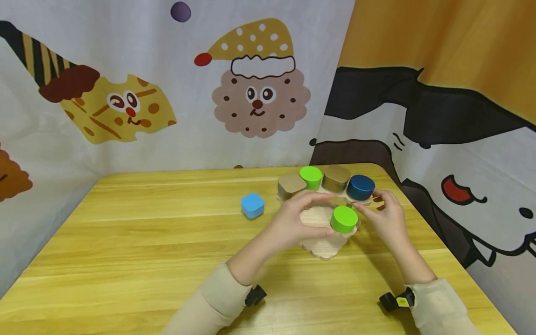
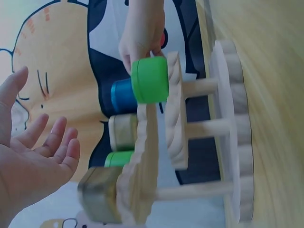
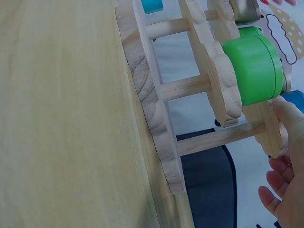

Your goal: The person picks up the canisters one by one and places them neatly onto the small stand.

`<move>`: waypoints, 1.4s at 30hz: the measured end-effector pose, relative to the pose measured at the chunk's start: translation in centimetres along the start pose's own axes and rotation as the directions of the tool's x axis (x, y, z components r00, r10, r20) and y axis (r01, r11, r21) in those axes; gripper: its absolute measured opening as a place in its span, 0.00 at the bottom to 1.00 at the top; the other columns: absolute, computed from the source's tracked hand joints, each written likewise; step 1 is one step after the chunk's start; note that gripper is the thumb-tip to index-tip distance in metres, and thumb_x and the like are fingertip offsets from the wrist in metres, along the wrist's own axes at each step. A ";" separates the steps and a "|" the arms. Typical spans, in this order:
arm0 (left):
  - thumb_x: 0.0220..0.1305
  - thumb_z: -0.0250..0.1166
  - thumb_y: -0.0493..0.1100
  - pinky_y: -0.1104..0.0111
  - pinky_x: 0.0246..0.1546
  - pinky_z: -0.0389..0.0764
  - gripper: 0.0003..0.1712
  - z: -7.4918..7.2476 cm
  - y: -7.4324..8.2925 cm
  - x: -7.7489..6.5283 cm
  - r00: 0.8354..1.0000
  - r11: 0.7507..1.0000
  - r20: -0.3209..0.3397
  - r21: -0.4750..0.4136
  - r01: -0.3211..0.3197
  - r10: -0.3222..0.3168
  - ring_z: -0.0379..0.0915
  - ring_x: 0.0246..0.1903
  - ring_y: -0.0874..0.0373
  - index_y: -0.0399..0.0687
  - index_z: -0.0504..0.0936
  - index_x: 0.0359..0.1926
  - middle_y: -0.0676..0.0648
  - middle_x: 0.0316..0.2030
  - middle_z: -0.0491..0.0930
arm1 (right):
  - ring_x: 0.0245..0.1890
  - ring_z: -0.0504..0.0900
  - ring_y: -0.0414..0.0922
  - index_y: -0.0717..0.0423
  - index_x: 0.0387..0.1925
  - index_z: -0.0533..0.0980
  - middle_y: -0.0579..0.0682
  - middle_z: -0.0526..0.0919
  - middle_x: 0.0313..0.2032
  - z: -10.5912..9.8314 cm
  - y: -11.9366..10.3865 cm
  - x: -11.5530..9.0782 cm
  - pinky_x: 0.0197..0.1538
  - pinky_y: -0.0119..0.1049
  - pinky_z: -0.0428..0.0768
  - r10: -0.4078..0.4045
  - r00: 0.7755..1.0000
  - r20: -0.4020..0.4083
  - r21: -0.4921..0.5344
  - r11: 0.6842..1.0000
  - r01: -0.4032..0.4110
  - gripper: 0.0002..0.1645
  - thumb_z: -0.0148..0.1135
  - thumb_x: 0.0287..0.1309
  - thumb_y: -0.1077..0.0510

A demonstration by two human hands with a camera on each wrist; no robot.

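A three-tier wooden stand [image 1: 324, 244] with scalloped edges stands at the table's right. Round green tin [image 1: 344, 219] sits on its middle shelf. The upper shelf bears a gold tin [image 1: 291, 186], another green tin [image 1: 311, 177], a second gold tin [image 1: 336, 178] and a dark blue tin [image 1: 361, 187]. My left hand [image 1: 295, 218] hovers beside the stand with fingers spread; the left wrist view shows it apart from the tins. With thumb and fingers, my right hand [image 1: 387, 218] holds the upper shelf's right end [image 3: 268, 135], close against the blue tin. Its index fingertip is partly hidden.
A light blue tin [image 1: 252, 205] with rounded corners lies on the wooden table [image 1: 146, 242], left of the stand. Behind the table's back edge hangs a printed curtain [image 1: 167, 153], which also runs down the right side.
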State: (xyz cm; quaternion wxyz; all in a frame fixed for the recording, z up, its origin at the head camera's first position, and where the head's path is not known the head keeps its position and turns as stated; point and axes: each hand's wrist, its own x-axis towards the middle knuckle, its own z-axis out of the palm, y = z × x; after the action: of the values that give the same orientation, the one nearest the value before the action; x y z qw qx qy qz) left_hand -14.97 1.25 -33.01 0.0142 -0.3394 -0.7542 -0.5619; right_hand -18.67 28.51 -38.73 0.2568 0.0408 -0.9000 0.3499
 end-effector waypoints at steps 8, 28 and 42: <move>0.50 0.76 0.46 0.55 0.56 0.69 0.35 -3.0 0.9 -0.8 0.997 1.000 -0.071 -0.010 0.000 0.000 0.68 0.56 0.54 0.49 0.75 0.60 0.52 0.57 0.74 | 0.44 0.71 0.55 0.70 0.52 0.72 0.62 0.74 0.44 0.0 -0.1 -0.1 0.41 0.37 0.68 0.016 1.000 0.005 -0.002 1.000 -0.016 0.34 0.72 0.53 0.50; 0.54 0.74 0.41 0.56 0.54 0.68 0.32 -9.7 -3.3 -0.2 0.931 0.998 -0.360 0.007 0.068 -0.061 0.68 0.55 0.54 0.46 0.74 0.61 0.49 0.53 0.77 | 0.46 0.70 0.55 0.70 0.53 0.71 0.62 0.74 0.45 -0.2 -0.4 -0.1 0.42 0.40 0.67 0.051 0.998 0.019 0.021 0.998 -0.052 0.35 0.70 0.54 0.49; 0.56 0.72 0.46 0.48 0.55 0.65 0.35 -11.2 -9.2 -0.6 0.911 0.968 -0.345 0.024 0.250 -0.227 0.66 0.56 0.49 0.46 0.71 0.64 0.45 0.56 0.74 | 0.46 0.70 0.56 0.70 0.54 0.71 0.63 0.74 0.46 -0.3 -0.3 0.0 0.42 0.40 0.67 0.067 0.997 0.033 0.030 0.997 -0.068 0.36 0.69 0.55 0.47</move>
State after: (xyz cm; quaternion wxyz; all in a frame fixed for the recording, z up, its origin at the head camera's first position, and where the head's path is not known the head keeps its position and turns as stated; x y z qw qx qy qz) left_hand -23.37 -9.90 -36.85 0.0867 -0.1421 -0.7949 -0.5834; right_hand -18.42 28.49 -38.37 0.2300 0.0200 -0.8992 0.3717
